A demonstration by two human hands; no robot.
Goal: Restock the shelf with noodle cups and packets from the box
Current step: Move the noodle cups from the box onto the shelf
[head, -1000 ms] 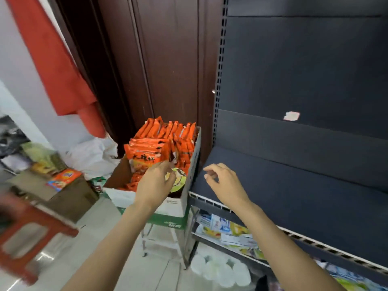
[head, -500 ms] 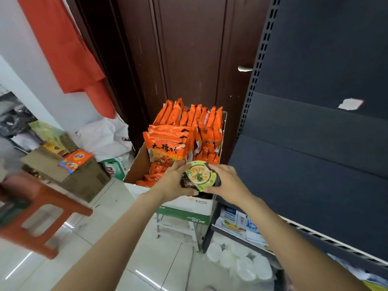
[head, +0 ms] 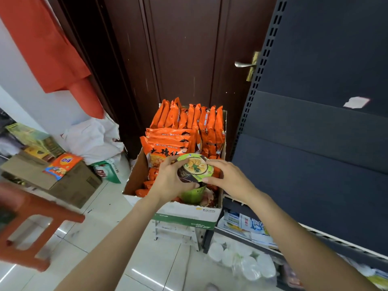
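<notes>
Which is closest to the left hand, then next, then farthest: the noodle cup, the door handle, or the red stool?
1. Noodle cup: held in the left hand, over the box.
2. Red stool: low at the left edge, on the floor.
3. Door handle: high up on the brown door, right of the box.

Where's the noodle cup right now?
Centre of the head view: noodle cup held between left hand and right hand, above the box.

Light: bright, even, indoor
Glare: white streaks on the glossy floor tiles point(head: 147, 276)
Blur: red stool point(head: 25, 225) at left edge smeared
Distortion: wide-angle bending of the door point(head: 189, 49) and shelf upright point(head: 258, 80)
</notes>
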